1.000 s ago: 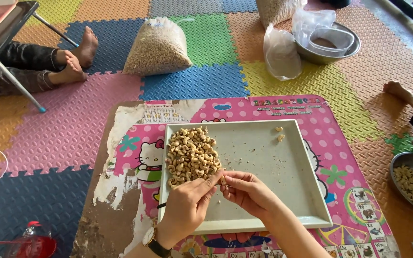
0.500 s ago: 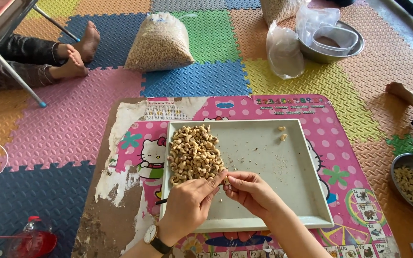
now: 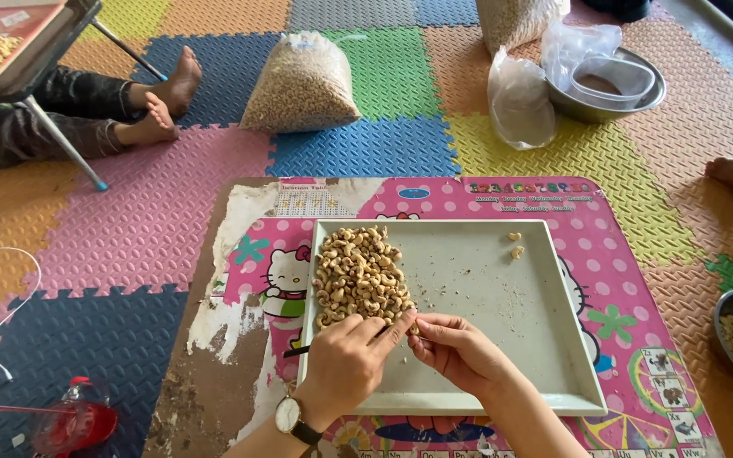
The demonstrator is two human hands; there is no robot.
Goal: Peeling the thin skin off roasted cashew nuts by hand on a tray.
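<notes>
Both hands were low over the near edge of the grey tray, fingertips meeting right at the front of the cashew pile. Left hand, watch on the wrist, had its fingers curled and pressed together around a thin dark tool; only the tail end stuck out behind the hand, so I can't tell what kind. Right hand had its fingers pinched on one small nut at the tips, mostly hidden, held against the left index, probably to steady it while the tool worked it. Pile sat just beyond and left of my fingers, kept close so the next nut was a short reach. Two loose cashews lay well off to the far right corner of the tray, apart from the heap, likely sorted out. Crumbs were scattered on the bare tray past my right hand. Tray rested on the low pink bench. Further out on the foam floor mat: a full bag of nuts, a steel bowl, and another person's feet far left.
</notes>
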